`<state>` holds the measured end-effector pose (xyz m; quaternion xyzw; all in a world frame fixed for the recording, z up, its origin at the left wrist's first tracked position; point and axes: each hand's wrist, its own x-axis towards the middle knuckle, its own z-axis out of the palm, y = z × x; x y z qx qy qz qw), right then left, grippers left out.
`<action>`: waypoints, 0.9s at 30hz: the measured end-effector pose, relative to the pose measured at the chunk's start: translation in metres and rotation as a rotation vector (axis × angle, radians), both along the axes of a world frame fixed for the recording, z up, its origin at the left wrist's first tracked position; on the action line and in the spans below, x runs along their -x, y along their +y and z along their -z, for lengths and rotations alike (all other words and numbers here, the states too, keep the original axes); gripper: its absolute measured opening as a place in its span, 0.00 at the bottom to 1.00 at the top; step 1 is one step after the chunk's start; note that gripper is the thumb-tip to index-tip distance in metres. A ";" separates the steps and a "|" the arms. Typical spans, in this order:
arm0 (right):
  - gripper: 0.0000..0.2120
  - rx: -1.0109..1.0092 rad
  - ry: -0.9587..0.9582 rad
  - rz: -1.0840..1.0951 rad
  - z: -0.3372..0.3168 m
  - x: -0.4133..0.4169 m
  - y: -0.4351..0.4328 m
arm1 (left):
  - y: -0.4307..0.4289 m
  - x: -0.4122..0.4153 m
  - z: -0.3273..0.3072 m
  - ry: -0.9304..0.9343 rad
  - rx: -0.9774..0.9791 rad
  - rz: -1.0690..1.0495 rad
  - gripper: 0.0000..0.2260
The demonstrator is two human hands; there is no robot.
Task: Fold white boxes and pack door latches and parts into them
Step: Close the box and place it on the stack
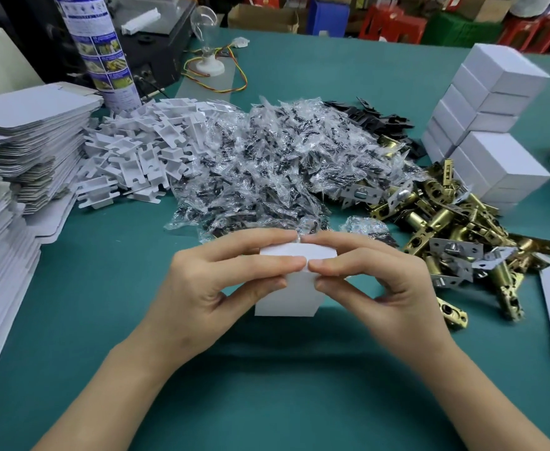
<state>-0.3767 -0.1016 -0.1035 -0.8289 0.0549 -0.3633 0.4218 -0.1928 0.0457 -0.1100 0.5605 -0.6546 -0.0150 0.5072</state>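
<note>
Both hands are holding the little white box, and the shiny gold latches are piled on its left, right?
Not quite. In the head view the gold latches are piled to the right of the white box. The left hand and right hand do both hold it.

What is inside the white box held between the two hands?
Nothing inside shows. The white box has its top flap folded over, and the left hand and right hand pinch it there. Whether a latch or parts lie within is hidden.
</note>
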 end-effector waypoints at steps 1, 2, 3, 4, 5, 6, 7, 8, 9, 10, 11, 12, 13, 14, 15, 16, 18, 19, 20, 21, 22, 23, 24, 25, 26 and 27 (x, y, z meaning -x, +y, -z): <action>0.06 -0.003 -0.006 0.005 0.002 0.000 0.002 | 0.001 -0.001 -0.001 -0.003 0.001 0.001 0.10; 0.07 -0.007 -0.013 0.015 0.003 0.000 0.003 | 0.001 -0.001 -0.002 -0.002 0.003 0.000 0.10; 0.08 -0.012 -0.019 0.027 0.004 0.000 0.005 | 0.001 -0.001 -0.002 0.004 0.003 -0.006 0.10; 0.10 -0.029 -0.018 0.038 0.006 0.000 0.006 | 0.000 0.000 -0.001 0.019 0.004 -0.017 0.10; 0.14 -0.066 -0.004 0.045 0.008 0.000 0.007 | -0.001 0.002 0.000 0.047 0.003 -0.028 0.12; 0.20 -0.130 0.029 0.050 0.010 0.002 0.008 | -0.001 0.003 0.001 0.103 -0.009 -0.032 0.15; 0.26 -0.208 0.085 0.062 0.012 0.004 0.009 | -0.002 0.004 0.002 0.187 -0.039 -0.032 0.19; 0.31 -0.271 0.160 0.079 0.015 0.007 0.010 | -0.002 0.003 0.002 0.277 -0.087 -0.032 0.24; 0.32 -0.302 0.241 0.091 0.017 0.009 0.011 | -0.001 0.002 0.002 0.346 -0.152 -0.033 0.27; 0.30 -0.299 0.312 0.100 0.020 0.011 0.011 | -0.001 0.000 0.003 0.379 -0.228 -0.028 0.27; 0.27 -0.280 0.360 0.112 0.023 0.012 0.011 | 0.000 -0.002 0.003 0.372 -0.305 -0.014 0.26; 0.24 -0.262 0.383 0.123 0.024 0.011 0.012 | 0.000 -0.003 0.003 0.350 -0.369 0.004 0.25; 0.21 -0.249 0.390 0.133 0.024 0.010 0.014 | 0.000 -0.003 0.004 0.334 -0.409 0.016 0.24; 0.20 -0.240 0.393 0.143 0.024 0.008 0.015 | 0.000 -0.003 0.004 0.332 -0.423 0.015 0.24; 0.19 -0.239 0.397 0.149 0.023 0.007 0.016 | 0.000 -0.002 0.004 0.347 -0.426 0.007 0.22; 0.18 -0.240 0.401 0.150 0.022 0.005 0.016 | -0.001 -0.002 0.004 0.366 -0.426 -0.002 0.20; 0.16 -0.254 0.413 0.133 0.019 0.004 0.014 | -0.002 -0.001 0.004 0.399 -0.431 -0.016 0.18; 0.15 -0.276 0.418 0.121 0.017 0.004 0.013 | -0.003 0.000 0.003 0.437 -0.436 -0.021 0.17; 0.14 -0.313 0.419 0.116 0.014 0.004 0.012 | -0.004 0.001 0.003 0.502 -0.438 -0.021 0.16; 0.14 -0.352 0.414 0.128 0.011 0.004 0.012 | -0.006 0.002 0.002 0.593 -0.433 -0.015 0.15; 0.15 -0.382 0.401 0.163 0.007 0.002 0.011 | -0.009 0.004 0.001 0.690 -0.422 -0.017 0.14; 0.17 -0.395 0.383 0.221 0.005 0.001 0.010 | -0.013 0.005 -0.001 0.781 -0.412 -0.028 0.15; 0.20 -0.385 0.370 0.287 0.001 -0.001 0.010 | -0.018 0.007 -0.003 0.861 -0.412 -0.044 0.16; 0.23 -0.344 0.372 0.343 -0.003 -0.003 0.010 | -0.023 0.009 -0.007 0.934 -0.414 -0.060 0.17; 0.29 -0.285 0.396 0.375 -0.008 -0.006 0.012 | -0.028 0.010 -0.010 0.997 -0.416 -0.073 0.18; 0.37 -0.222 0.440 0.385 -0.013 -0.009 0.015 | -0.034 0.012 -0.013 1.047 -0.413 -0.083 0.18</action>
